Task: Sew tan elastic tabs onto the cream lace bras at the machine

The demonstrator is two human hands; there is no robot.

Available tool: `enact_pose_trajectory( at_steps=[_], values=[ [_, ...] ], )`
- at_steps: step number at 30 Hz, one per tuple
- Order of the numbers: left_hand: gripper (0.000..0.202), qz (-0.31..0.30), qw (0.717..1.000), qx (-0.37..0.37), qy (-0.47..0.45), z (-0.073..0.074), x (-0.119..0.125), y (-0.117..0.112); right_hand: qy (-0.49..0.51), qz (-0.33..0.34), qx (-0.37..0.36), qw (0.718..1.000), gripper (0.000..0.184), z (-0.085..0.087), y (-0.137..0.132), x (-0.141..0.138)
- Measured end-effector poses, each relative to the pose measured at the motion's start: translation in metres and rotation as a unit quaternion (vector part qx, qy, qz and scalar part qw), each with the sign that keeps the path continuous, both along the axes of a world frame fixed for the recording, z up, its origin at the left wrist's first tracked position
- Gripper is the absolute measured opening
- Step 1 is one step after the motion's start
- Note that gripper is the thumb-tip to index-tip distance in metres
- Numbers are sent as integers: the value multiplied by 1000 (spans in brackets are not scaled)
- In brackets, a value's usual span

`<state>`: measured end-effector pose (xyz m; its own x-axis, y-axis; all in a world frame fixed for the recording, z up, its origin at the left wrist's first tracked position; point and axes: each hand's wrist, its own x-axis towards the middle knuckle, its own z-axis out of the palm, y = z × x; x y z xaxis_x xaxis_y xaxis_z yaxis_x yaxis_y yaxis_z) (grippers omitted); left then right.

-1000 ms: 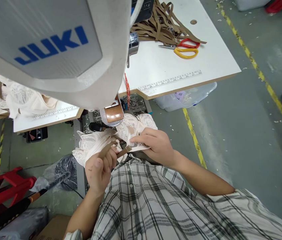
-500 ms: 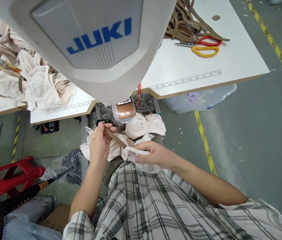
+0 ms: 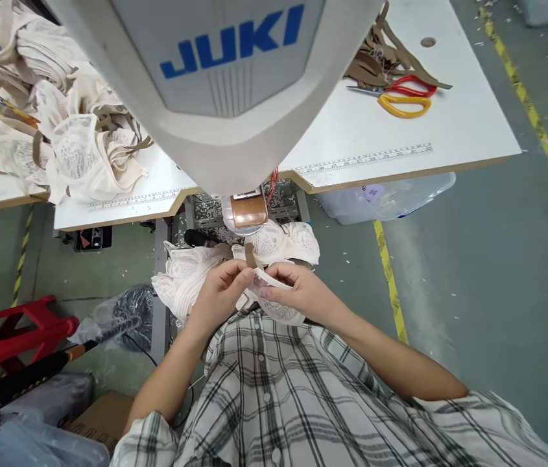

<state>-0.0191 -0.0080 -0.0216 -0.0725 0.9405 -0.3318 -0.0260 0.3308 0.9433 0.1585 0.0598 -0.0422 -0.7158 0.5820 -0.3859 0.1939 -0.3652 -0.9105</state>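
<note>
My left hand (image 3: 227, 285) pinches the place where a brown strap (image 3: 250, 255) meets the white edge of a lace bra (image 3: 281, 313). Opposite it, my right hand (image 3: 297, 290) is closed on the bra's white edge, thumb below and fingers above. The two hands are close together just in front of the plaid shirt. More cream lace bras (image 3: 183, 275) lie in a pile beyond my left hand, and a lace cup (image 3: 283, 241) lies beyond my right. Above them is the sewing machine head (image 3: 235, 149). My fingers partly hide the joint between strap and bra.
Red-and-yellow scissors (image 3: 406, 97) and brown straps (image 3: 375, 58) lie on the white table (image 3: 361, 139). A heap of bras (image 3: 79, 155) covers the left tabletop. Under the right side hangs a clear plastic bin (image 3: 390, 198). A red stool (image 3: 15, 331) stands at lower left.
My left hand has moved right and down, from holding the strap's stretched-out end to the bra's edge beside my right hand. The strap now stands up short. The camera view has shifted slightly.
</note>
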Motion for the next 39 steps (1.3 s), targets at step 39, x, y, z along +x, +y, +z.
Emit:
enact_pose_trajectory(
  at_steps=[39],
  values=[
    [39,-26,878,201,434,-148,-11,19,-141,-164,323,921,37,34,42,97]
  ],
)
